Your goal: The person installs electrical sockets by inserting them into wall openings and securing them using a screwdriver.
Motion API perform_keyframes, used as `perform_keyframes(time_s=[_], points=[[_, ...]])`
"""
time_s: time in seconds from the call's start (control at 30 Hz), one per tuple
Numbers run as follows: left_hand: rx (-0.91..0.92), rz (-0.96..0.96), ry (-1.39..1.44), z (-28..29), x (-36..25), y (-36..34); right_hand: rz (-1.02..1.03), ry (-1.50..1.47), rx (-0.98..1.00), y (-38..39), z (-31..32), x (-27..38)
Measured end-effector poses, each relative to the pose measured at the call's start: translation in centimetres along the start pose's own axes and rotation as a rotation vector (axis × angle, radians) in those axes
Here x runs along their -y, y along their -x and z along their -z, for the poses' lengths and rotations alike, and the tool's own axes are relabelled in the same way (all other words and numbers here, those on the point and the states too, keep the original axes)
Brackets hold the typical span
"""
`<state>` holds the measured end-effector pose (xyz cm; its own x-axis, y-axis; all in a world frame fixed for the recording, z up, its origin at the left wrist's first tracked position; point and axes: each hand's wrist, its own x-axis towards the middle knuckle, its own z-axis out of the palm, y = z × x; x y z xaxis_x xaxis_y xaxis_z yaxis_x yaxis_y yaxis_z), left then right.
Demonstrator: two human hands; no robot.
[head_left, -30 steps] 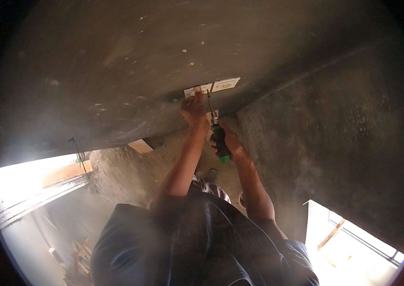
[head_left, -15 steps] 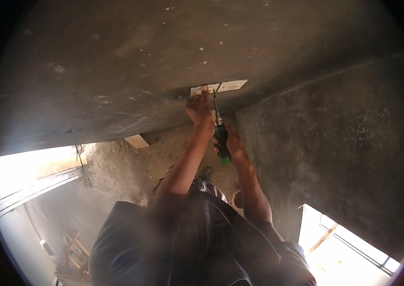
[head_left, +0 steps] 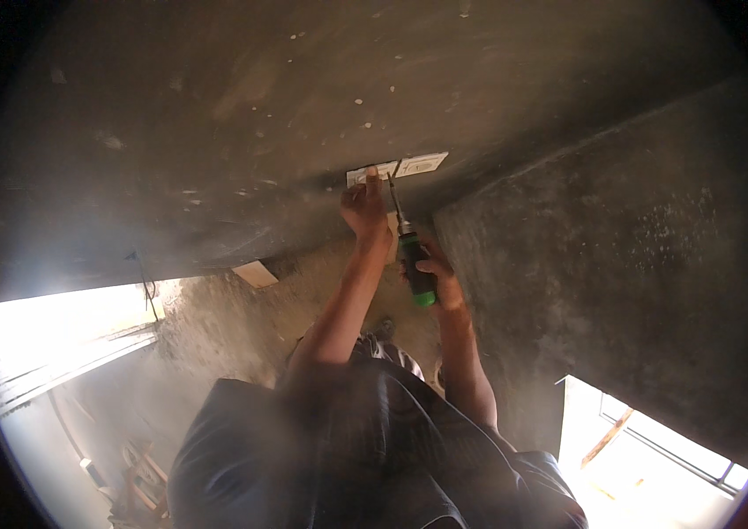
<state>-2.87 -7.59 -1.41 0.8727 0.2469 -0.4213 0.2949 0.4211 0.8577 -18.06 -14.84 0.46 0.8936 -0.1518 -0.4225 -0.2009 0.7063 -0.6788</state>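
Observation:
A white wall plate (head_left: 424,164) with two socket-like sections is set in the dark plastered wall. My left hand (head_left: 362,210) is closed at its left part, thumb up against the plate's face and the other fingers curled below. My right hand (head_left: 442,271) grips a screwdriver (head_left: 415,264) with a black and green handle. Its metal shaft slants up and left, and the tip lies by the plate's lower edge, near my left thumb. Whether the tip touches a screw is too small to tell.
The dark side wall (head_left: 586,264) meets the plate's wall at a corner close on the right. A pale flat panel (head_left: 255,274) lies low at the wall's foot. Thin wires (head_left: 146,286) hang by the bright opening at left. Wooden pieces (head_left: 145,476) stand at the lower left.
The view has shifted slightly. The screwdriver tip has moved a little left, closer to my left thumb, and my right hand's fingers have shifted on the handle. My left thumb remains on the plate.

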Motion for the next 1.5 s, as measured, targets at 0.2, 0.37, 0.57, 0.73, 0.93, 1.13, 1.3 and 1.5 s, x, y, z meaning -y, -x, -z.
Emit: perform_keyframes(time_s=[0.2,0.37,0.57,0.73,0.93,1.13,1.3,1.5], points=[[0.078,0.0,-0.013,0.4,-0.4,0.2,-0.181,-0.884,-0.159,2.8,-3.5,-1.1],[0.039,0.015,0.007,0.2,-0.5,0.3,-0.236,-0.84,0.155,2.2,-1.0,-2.4],[0.053,-0.019,0.01,0.2,-0.2,0.1,0.465,0.756,-0.327,2.5,-2.1,-2.0],[0.012,-0.008,-0.019,0.1,-0.4,0.0,0.806,1.23,-0.404,3.5,-3.1,-2.2],[0.043,-0.01,0.059,0.1,-0.6,0.3,0.407,0.287,-0.384,4.4,-3.9,-2.2],[0.051,-0.013,0.054,0.2,-0.3,0.3,-0.028,-0.418,-0.053,4.3,-2.3,-2.8],[0.022,-0.014,-0.013,0.2,0.0,-0.6,-0.066,-0.495,-0.038,3.7,-2.4,-2.1],[0.032,-0.013,-0.018,0.0,-0.7,0.2,0.09,-0.115,-0.195,3.3,-2.4,-2.1]])
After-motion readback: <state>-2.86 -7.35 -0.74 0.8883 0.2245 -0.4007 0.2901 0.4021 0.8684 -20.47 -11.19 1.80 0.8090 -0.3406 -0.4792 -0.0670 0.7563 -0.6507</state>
